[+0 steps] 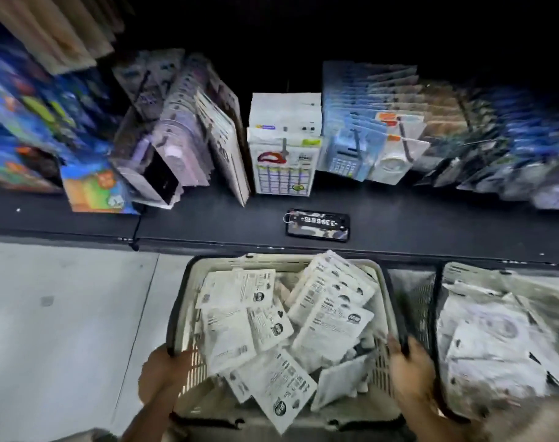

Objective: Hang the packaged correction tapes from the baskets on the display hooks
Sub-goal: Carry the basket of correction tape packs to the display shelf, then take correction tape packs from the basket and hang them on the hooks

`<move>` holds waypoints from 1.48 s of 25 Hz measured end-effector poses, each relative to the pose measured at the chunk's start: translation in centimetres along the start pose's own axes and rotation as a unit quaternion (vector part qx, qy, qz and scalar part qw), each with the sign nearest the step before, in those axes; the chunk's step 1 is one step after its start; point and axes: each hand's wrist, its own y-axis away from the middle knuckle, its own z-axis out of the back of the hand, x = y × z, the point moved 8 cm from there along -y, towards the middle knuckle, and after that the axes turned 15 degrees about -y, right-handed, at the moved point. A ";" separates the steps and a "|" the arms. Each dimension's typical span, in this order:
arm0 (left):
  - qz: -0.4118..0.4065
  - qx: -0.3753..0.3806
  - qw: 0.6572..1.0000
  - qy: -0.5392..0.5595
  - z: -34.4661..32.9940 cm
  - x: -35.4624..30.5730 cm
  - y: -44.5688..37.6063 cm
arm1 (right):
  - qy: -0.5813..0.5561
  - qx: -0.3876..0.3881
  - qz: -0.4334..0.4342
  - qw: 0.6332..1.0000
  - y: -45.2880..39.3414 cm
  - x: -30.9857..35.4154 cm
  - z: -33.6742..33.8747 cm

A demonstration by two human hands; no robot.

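A: From the head view, what do the hands have?

B: Both are on the near basket (380,282), a pale mesh one with dark handles. The left hand (163,368) grips its left rim near the near corner, fingers curled over the edge. The right hand (407,366) grips the right rim, fingers wrapped round the dark handle there.

A: And the correction tapes?

B: The packaged correction tapes (281,327) lie loose inside that basket, white flat packs piled at all angles, some fanned in a stack at the far right corner. A second basket (437,301) stands just to the right, touching or nearly so, also full of white packs, though these are blurred.

A: Beyond the baskets?

B: A dark shelf (208,215) runs left to right at the far side. A phone (318,225) lies flat on it, straight beyond the near basket, with a tag on a ring on top. Behind it, hanging packs (284,161) crowd the display hooks in rows; the left and right ends are smeared. The pale floor (64,298) shows at the left.
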 end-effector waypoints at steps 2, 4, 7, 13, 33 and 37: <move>0.000 -0.016 0.999 0.034 -0.4 -0.2 -0.3 | 0.005 -0.001 0.029 1.000 -0.6 0.6 -0.6; -0.015 -0.020 0.998 0.056 0.0 -0.6 -0.4 | 0.010 0.006 0.043 0.999 -0.5 1.3 -1.0; -0.021 0.022 0.991 0.132 0.2 -0.7 0.8 | 0.016 -0.019 0.044 0.999 0.8 2.1 -0.5; -0.172 -0.084 0.968 0.165 5.3 -1.7 7.9 | -0.022 0.009 0.232 0.972 5.8 12.0 -0.4; -0.491 0.019 0.869 0.055 2.4 -22.3 7.6 | 0.344 0.240 0.374 0.827 4.9 21.8 -11.0; -0.553 0.036 0.832 0.008 3.2 -25.5 8.9 | 0.257 0.248 0.300 0.885 4.5 19.9 -10.0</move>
